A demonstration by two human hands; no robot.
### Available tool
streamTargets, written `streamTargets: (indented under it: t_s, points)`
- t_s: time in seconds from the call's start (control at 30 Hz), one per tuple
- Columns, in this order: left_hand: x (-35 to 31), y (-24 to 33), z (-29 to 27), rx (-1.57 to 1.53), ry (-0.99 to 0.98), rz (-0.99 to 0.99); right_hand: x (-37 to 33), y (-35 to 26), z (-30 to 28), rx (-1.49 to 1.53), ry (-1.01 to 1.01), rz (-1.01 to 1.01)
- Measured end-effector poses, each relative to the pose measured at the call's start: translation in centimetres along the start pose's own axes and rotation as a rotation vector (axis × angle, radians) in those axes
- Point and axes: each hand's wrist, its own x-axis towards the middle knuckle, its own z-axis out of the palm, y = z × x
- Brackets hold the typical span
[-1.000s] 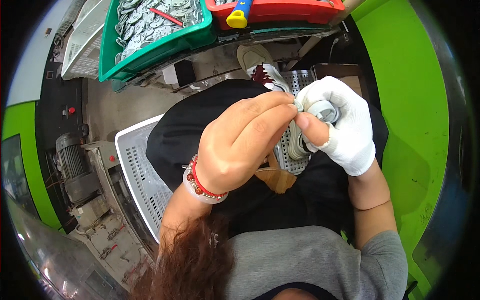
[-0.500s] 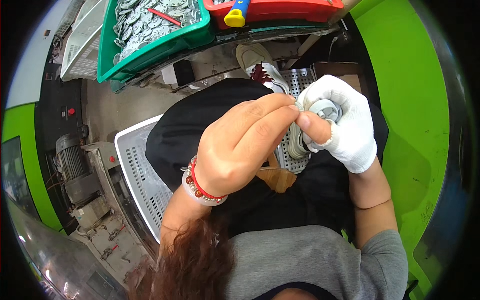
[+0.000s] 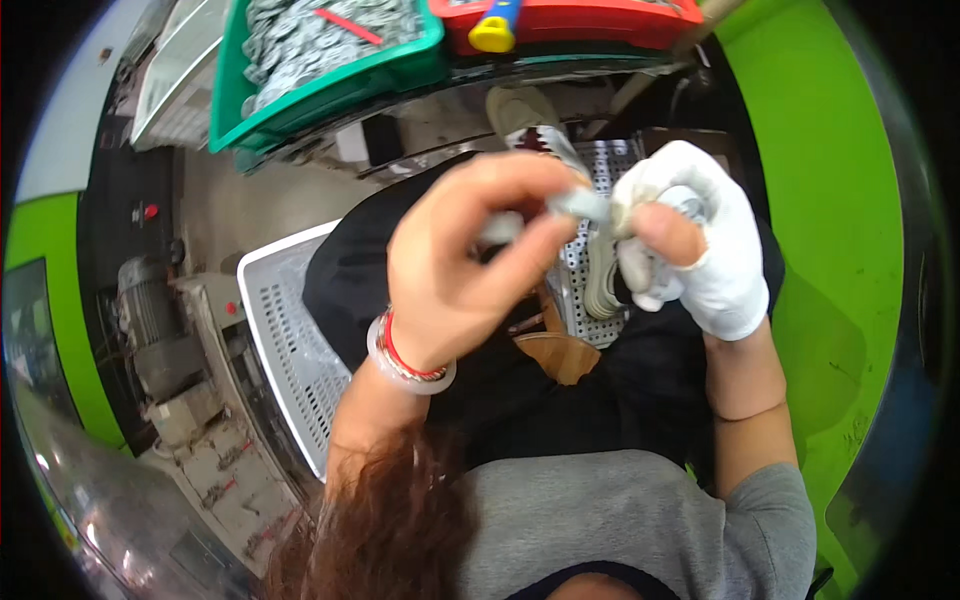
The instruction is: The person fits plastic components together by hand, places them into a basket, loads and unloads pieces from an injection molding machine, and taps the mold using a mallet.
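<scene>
Bare, with bracelets on its wrist, my left hand (image 3: 470, 255) pinches a small pale grey piece (image 3: 582, 204) between thumb and forefinger. The piece is blurred, and its exact kind does not show. Another pale piece (image 3: 500, 228) shows blurred inside the curl of the same hand. My right hand (image 3: 705, 245) wears a white knit glove with the thumb bare. Its fingers are closed round a round grey plastic part (image 3: 687, 203), partly hidden by the glove. Both hands are above my lap, with the pinched piece close to the gloved fingertips.
A green bin (image 3: 330, 85) full of flat grey parts, with a red stick on top, stands at the far left. Beside it is a red bin (image 3: 580, 35) with a blue-and-yellow handle. A white basket (image 3: 285, 330) sits left of my legs; a green panel (image 3: 830, 200) rises at right.
My left hand has drawn slightly away from the right, its fingers opening wider around a pale piece that now shows. The right hand has shifted a little rightward, still gripping the round part.
</scene>
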Motion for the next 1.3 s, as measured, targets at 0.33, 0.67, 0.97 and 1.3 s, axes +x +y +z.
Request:
streamTargets:
  t_s: [0.33,0.67,0.97,1.3]
  points:
    - [-15.0,-3.4,-15.7,-1.349,0.800,-0.384,1.7,3.1,-0.4,0.058,-0.057,0.008]
    - [-30.3,-15.1,-11.4,-0.798,0.894,-1.267,1.7,4.9,1.3,0.016,-0.082,0.116]
    - [-30.9,-22.4,-10.4,-0.791,0.970,-1.425,1.9,4.7,2.4,0.052,-0.080,0.070]
    - [-6.7,2.4,-9.4,0.187,0.410,-0.112,0.7,3.7,2.4,-0.191,-0.468,0.189]
